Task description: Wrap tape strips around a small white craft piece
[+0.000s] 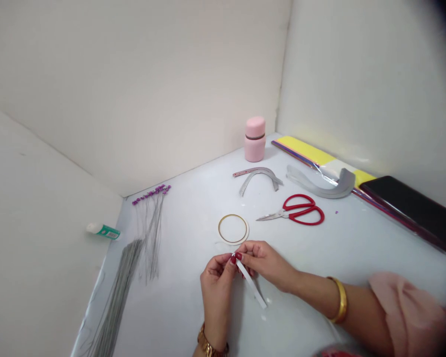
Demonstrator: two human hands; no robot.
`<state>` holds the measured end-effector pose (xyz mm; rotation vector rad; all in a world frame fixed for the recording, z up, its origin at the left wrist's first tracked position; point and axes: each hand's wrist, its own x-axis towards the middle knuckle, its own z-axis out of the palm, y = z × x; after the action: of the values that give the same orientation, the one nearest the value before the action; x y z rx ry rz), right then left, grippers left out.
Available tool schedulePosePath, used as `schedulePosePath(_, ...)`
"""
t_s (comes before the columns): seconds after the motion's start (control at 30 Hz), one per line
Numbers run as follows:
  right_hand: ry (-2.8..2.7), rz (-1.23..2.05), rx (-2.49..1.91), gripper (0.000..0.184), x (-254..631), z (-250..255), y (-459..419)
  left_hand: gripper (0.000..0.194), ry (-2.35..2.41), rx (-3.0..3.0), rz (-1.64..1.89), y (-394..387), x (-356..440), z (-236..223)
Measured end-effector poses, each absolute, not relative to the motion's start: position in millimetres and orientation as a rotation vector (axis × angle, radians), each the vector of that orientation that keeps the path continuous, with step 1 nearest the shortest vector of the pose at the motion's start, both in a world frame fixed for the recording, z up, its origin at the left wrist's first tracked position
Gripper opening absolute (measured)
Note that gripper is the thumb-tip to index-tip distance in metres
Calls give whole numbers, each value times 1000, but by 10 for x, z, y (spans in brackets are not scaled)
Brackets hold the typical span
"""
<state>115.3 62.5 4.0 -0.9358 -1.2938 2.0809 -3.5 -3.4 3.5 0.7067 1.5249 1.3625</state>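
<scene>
Pink sleeve (405, 310) closest, I saw left hand (217, 280) and right hand (265, 263), fingers clamped on a white strip (251, 285)

- Strip (251, 286): white, narrow and nearly straight.
- Pose: it slants toward the lower right, its lower end free.
- Upper end: pinched between left hand (217, 280) and right hand (269, 264), partly hidden.

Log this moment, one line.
left hand: pinching far end of white strip | right hand: pinching same end | thin ring: flat beyond hands | red-handled scissors: on table, unheld
</scene>
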Motion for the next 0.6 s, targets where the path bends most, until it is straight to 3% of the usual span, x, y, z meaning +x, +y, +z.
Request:
schedulePosePath(0.37, -1316, 2066, -872, 25, 1143, 67, 617, 8, 1468, 640, 1415, -15, -12, 12)
schedulePosePath(0.6, -1363, 2074, -887, 21, 1164, 52, 638, 15, 1482, 790, 1348, -5, -116, 63)
